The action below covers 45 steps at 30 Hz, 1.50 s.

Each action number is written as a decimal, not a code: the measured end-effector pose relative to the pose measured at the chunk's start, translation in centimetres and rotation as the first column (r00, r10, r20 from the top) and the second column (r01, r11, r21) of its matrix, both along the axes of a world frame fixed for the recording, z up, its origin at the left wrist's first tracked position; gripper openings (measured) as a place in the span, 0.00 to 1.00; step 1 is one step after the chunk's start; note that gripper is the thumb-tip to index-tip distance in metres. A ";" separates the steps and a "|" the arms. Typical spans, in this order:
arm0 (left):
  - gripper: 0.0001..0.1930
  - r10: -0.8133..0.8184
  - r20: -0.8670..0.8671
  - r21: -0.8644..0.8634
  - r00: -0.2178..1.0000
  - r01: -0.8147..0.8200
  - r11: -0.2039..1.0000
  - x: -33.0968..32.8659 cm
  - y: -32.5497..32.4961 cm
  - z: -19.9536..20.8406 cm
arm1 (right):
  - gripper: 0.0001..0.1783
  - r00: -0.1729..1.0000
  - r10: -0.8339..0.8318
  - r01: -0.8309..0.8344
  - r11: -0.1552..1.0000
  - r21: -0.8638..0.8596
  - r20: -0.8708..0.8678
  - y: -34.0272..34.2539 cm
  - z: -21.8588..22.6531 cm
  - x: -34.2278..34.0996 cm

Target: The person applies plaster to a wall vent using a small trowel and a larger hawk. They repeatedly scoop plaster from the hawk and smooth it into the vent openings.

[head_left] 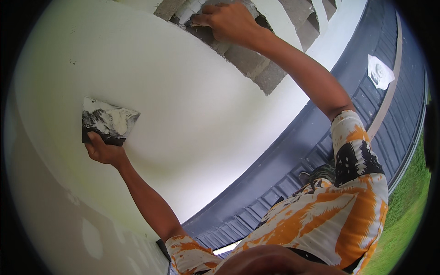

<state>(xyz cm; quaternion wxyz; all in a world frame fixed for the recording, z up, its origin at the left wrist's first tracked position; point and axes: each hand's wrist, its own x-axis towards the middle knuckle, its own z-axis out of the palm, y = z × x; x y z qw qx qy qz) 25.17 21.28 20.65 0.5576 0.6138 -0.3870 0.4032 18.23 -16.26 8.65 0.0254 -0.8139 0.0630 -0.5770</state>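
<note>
At the left, my left hand (104, 150) grips the edge of a dark flat board (94, 121). White, paste-like filler (120, 123) is smeared across that board, which is held out before a smooth white wall (169, 96). My right hand (231, 25) is raised to the top of the view, at a ragged break in the wall where rough grey blocks (256, 64) are exposed. Its fingers are curled and closed near the blocks. Whatever they hold, if anything, I cannot make out.
More bare grey blocks (305, 27) show farther right. Below runs dark ribbed metal sheeting (366, 98), bearing a pale wooden strip (387, 103) and a white sheet with a grey smear (380, 72). Green grass (403, 206) lies beyond its edge.
</note>
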 end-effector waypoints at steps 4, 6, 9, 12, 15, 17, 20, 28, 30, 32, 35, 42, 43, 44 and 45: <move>0.27 0.006 0.070 0.026 0.998 -0.008 1.000 0.4 0.7 0.1 | 0.19 0.987 0.070 -0.071 0.997 0.002 0.145 0.3 -0.2 0.2; 0.26 -0.003 0.090 0.019 0.996 0.002 1.000 0.1 -0.1 0.2 | 0.21 0.978 0.084 -0.084 0.996 -0.010 0.192 -0.4 -0.3 0.9; 0.25 -0.006 0.037 0.005 0.999 0.006 1.000 -0.1 0.0 0.3 | 0.22 0.977 0.099 -0.097 0.995 -0.019 0.191 -0.6 0.0 2.0; 0.25 0.015 0.051 0.023 0.999 -0.016 1.000 0.2 0.2 0.3 | 0.21 0.990 -0.032 0.034 0.999 -0.010 0.134 -0.5 0.4 3.0; 0.24 -0.015 0.061 0.038 0.998 0.012 0.999 0.5 0.3 0.3 | 0.18 0.978 -0.192 0.184 0.979 0.091 0.080 -0.6 1.2 3.0; 0.24 0.001 0.052 0.040 0.999 -0.003 0.999 0.2 0.6 0.3 | 0.16 0.978 -0.154 0.117 0.964 0.239 0.141 0.0 1.5 1.7; 0.24 0.008 0.068 0.041 0.998 -0.011 0.999 0.1 0.2 0.2 | 0.20 0.994 -0.040 0.014 0.967 0.253 0.098 1.3 0.1 1.5; 0.26 -0.004 0.061 0.020 0.998 0.002 1.000 0.3 0.2 0.1 | 0.19 0.992 0.094 -0.102 0.990 0.095 0.084 1.1 0.2 0.1; 0.26 0.020 0.067 0.028 0.998 -0.022 0.999 0.6 0.5 0.2 | 0.19 0.994 0.083 -0.088 0.994 0.063 0.075 1.0 0.5 0.3; 0.26 0.018 0.032 0.039 0.999 -0.019 0.999 0.5 0.6 0.4 | 0.20 0.998 0.046 -0.046 0.999 0.001 0.042 0.6 0.1 1.7; 0.27 0.009 0.016 0.059 1.000 -0.010 0.998 0.5 0.8 0.4 | 0.21 0.996 0.058 -0.052 0.995 -0.080 0.073 -0.3 -0.5 2.1; 0.27 0.002 0.032 0.059 0.999 -0.004 0.998 0.7 0.9 0.4 | 0.17 0.972 0.164 -0.147 0.983 -0.109 0.171 -1.1 0.2 1.5; 0.27 0.006 0.031 0.061 1.000 -0.008 0.998 0.8 0.9 0.4 | 0.16 0.967 0.170 -0.142 0.978 -0.154 0.191 -1.3 0.7 1.3; 0.27 0.010 0.030 0.062 1.000 -0.012 0.998 0.7 0.9 0.3 | 0.16 0.962 0.176 -0.134 0.971 -0.199 0.211 -1.3 1.1 1.4; 0.27 0.014 0.029 0.064 0.999 -0.016 0.998 0.7 0.9 0.3 | 0.16 0.975 0.093 -0.054 0.981 -0.189 0.200 -1.2 1.2 1.8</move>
